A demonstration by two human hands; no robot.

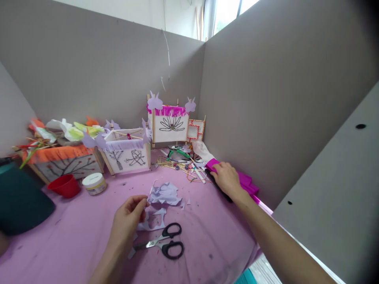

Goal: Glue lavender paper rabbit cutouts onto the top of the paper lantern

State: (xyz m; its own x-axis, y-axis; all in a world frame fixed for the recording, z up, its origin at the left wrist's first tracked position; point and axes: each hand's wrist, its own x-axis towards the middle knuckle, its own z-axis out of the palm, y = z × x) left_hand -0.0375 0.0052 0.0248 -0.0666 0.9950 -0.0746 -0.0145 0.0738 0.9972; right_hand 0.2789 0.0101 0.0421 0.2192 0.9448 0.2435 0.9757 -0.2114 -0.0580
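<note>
My left hand (pixel 132 215) is closed in a pinch beside crumpled lavender paper scraps (pixel 166 194); what its fingertips hold is too small to name. Just to its right, black-handled scissors (pixel 166 241) lie spread on the pink cloth. My right hand (pixel 225 178) reaches to the right side, its fingers bent over magenta paper (pixel 247 182) and next to a long black object (pixel 222 189). Its fingertips are partly hidden, so I cannot make out a grip. A white marker (pixel 198 173) lies left of that hand.
Decorated paper lanterns (pixel 127 157) stand along the back, one with a flower drawing (pixel 171 128). A red cup (pixel 64 186), a white jar (pixel 94 184) and a dark green container (pixel 22 201) are at the left. Grey panels enclose the table (pixel 89 236).
</note>
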